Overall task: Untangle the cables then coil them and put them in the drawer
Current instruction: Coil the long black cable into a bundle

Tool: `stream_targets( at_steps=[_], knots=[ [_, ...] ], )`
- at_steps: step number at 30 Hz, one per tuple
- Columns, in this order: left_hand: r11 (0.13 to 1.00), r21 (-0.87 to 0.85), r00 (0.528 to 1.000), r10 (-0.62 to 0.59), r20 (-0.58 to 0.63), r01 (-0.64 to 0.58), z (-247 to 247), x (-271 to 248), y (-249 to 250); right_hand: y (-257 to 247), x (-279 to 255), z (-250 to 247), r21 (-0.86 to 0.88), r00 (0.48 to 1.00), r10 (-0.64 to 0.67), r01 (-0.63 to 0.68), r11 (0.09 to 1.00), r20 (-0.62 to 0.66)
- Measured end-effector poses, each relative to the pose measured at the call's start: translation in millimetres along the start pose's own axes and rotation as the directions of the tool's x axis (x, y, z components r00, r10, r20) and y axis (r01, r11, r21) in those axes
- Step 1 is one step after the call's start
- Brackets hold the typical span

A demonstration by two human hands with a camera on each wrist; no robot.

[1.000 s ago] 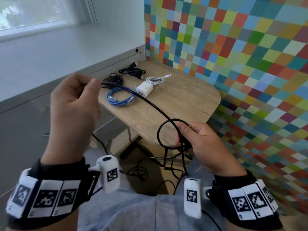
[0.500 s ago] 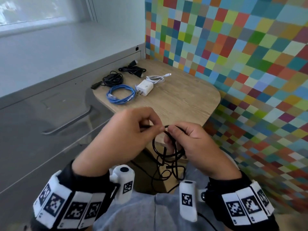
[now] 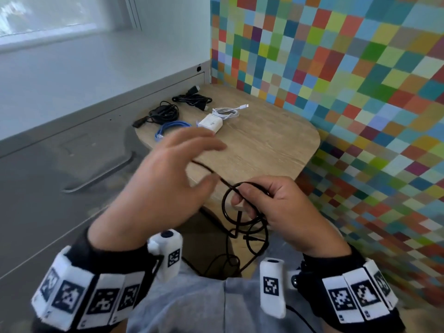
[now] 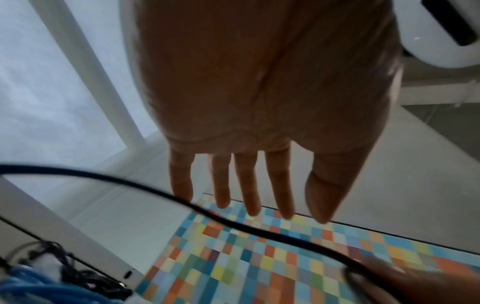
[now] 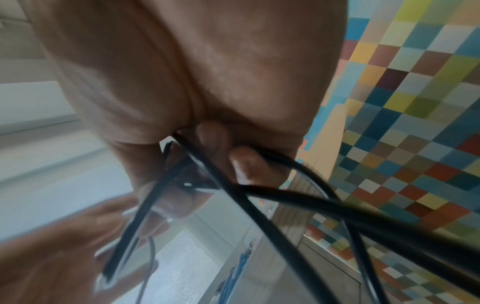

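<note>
Coiling of a black cable (image 3: 245, 212), head and wrist views. Right hand (image 3: 281, 207) curled round the gathered loops at their crossing, above the lap and just in front of the near edge of the desk (image 3: 264, 150); several turns pinched between thumb and fingers (image 5: 244, 162). Left hand (image 3: 165, 186) spread, fingers (image 4: 249, 185) straight and apart, holding nothing; free run of cable passing just under the fingertips, contact not certain. Remaining length hanging slack below the loops toward the floor. Already bundled on the desk: two black bundles, a blue cable (image 3: 168, 128) and a white charger (image 3: 211, 122) with its white lead. Cable judged light, thin, limp yet springy: loops likely to spring open if released. Best held at the crossing, with the free run fed a short way out.
</note>
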State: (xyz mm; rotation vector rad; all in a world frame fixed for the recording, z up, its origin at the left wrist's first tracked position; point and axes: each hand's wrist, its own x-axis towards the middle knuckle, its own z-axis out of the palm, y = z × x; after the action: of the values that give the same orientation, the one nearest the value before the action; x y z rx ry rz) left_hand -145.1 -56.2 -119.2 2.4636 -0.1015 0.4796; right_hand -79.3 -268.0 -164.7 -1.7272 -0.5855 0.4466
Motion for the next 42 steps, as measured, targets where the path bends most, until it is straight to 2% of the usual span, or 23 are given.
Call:
stream_targets(
  at_steps=[3,5,6,7,9,11,12,13,14,15,19,22,24,26,28,29,31,32,33,34,37,39,42],
  knots=[
    [0.998,-0.003,0.987,0.059,0.152,-0.059,16,-1,16,-3,-1,2,0.046,1.000,-0.025,0.025,0.999,-0.018],
    [1.000,0.018,0.979,0.004,0.206,-0.008,22,-1,19,-4,-2,-1,0.127,0.998,-0.036,0.042,0.991,-0.049],
    [1.000,0.009,0.983,-0.028,0.181,0.027,22,0,19,-3,-3,-2,0.144,0.997,-0.039,0.047,0.988,-0.062],
    [0.998,-0.015,0.991,-0.064,0.122,0.066,21,1,16,-3,-2,-4,0.140,0.996,-0.039,0.049,0.989,-0.074],
    [0.981,-0.130,0.982,-0.157,-0.101,0.144,13,4,9,1,-2,-8,0.118,0.995,-0.022,0.034,0.992,-0.100],
    [0.950,-0.290,0.901,-0.225,-0.370,0.118,-4,5,4,4,0,-12,0.135,0.993,0.011,0.006,0.991,-0.120],
    [0.939,-0.331,0.856,-0.246,-0.455,0.094,-12,5,2,5,0,-14,0.144,0.992,0.019,-0.001,0.990,-0.123],
    [0.936,-0.340,0.833,-0.258,-0.490,0.089,-18,5,0,5,1,-15,0.149,0.992,0.024,-0.005,0.989,-0.127],
    [0.936,-0.337,0.839,-0.263,-0.476,0.103,-21,5,-3,5,1,-15,0.154,0.991,0.026,-0.006,0.988,-0.133],
    [0.938,-0.324,0.867,-0.258,-0.426,0.120,-21,5,-5,6,2,-15,0.160,0.989,0.027,-0.003,0.987,-0.143],
    [0.985,-0.138,0.982,-0.119,-0.144,0.099,-10,3,-1,5,3,-11,0.140,0.984,0.022,0.003,0.990,-0.176],
    [0.997,-0.032,0.987,-0.068,0.147,0.073,7,2,16,2,2,-6,0.113,0.985,0.013,0.007,0.994,-0.173],
    [0.996,0.021,0.971,-0.086,0.224,0.084,20,1,21,0,0,-4,0.118,0.986,-0.003,0.022,0.993,-0.166],
    [0.995,-0.045,0.988,-0.079,0.136,0.086,26,2,20,-4,-1,-5,0.150,0.989,-0.007,0.030,0.988,-0.150],
    [0.982,-0.157,0.989,-0.117,-0.090,0.102,23,5,18,-4,-1,-8,0.176,0.992,0.009,0.013,0.984,-0.123],
    [0.966,-0.235,0.955,-0.163,-0.249,0.104,18,7,15,-3,-1,-9,0.174,0.994,0.016,0.003,0.985,-0.108],
    [0.926,-0.375,0.830,-0.247,-0.500,0.050,3,10,9,0,0,-9,0.169,0.995,0.025,-0.008,0.986,-0.102],
    [0.909,-0.415,0.793,-0.281,-0.540,0.040,-5,10,6,2,-1,-9,0.177,0.994,0.034,-0.015,0.984,-0.105],
    [0.904,-0.424,0.785,-0.301,-0.541,0.054,-12,10,2,3,0,-10,0.186,0.993,0.049,-0.028,0.982,-0.110],
    [0.910,-0.406,0.802,-0.306,-0.512,0.088,-17,9,-2,4,0,-10,0.191,0.991,0.062,-0.039,0.981,-0.117],
    [0.935,-0.300,0.903,-0.287,-0.320,0.191,-20,5,-9,4,1,-11,0.164,0.989,0.061,-0.038,0.986,-0.138],
    [0.947,-0.231,0.937,-0.274,-0.217,0.224,-16,3,-5,4,2,-9,0.124,0.991,0.044,-0.028,0.992,-0.126],
    [0.989,-0.041,0.979,-0.147,-0.141,0.142,-7,2,2,3,1,-6,0.078,0.992,0.044,-0.036,0.996,-0.116]
  ],
)
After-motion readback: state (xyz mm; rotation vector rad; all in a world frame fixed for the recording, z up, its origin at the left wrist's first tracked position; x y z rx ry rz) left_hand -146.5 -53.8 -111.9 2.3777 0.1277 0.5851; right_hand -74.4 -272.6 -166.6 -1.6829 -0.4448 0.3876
